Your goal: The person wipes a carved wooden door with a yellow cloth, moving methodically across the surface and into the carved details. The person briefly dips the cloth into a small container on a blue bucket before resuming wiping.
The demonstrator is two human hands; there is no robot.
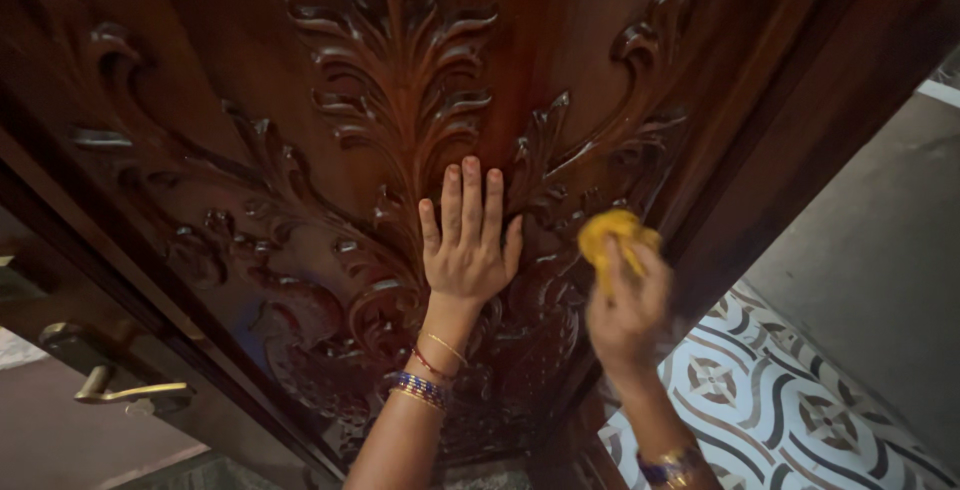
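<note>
A dark carved door [300, 100] fills most of the view, its glossy wood worked into raised leaves and scrolls. The left hand [468, 240] is laid flat against the carving, palm to the wood, the fingers [470, 195] straight and held close together with the thumb slightly apart. Thin bangles [425, 385] — gold, red and blue — are worn at that wrist.

The right hand [628, 310] is raised just beside the left, a little blurred, and a yellow cloth [612, 235] is bunched in its fingertips, pinched between thumb and fingers. The cloth is held against the carved surface near the door's right edge, beside a scroll of leaves; whether it is pressed hard or only touching cannot be told. A bangle [668, 468] is seen at the right wrist too.

At lower left a brass handle [135, 390] is fixed to the door's edge, well apart from both hands. At lower right a patterned tile floor [770, 400] — white with dark curved lines — is seen below the door, and a plain grey floor [870, 250] lies beyond it.
</note>
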